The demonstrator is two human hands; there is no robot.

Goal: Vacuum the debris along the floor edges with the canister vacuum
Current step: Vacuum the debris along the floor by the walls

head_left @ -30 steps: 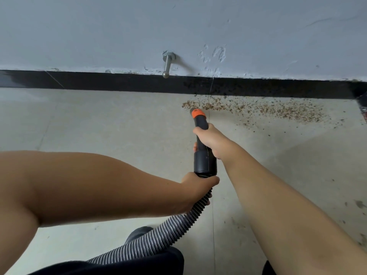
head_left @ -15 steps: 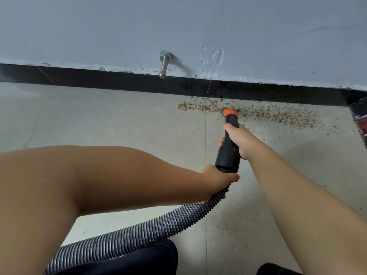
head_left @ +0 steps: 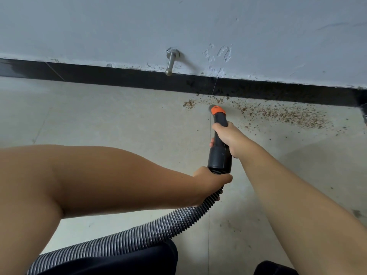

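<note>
Black rigid plastic, the nozzle [head_left: 220, 133] sat orange-tipped among the debris [head_left: 282, 114] by the skirting; your right hand [head_left: 228, 138] wrapped fingers round it, your left hand [head_left: 210, 181] gripping the ribbed hose [head_left: 139, 233] (light, springy, likely tugging back).

Left hand [head_left: 208, 180] fingers curled, gripping, right hand [head_left: 228, 138] gripping farther forward, both arms outstretched
</note>
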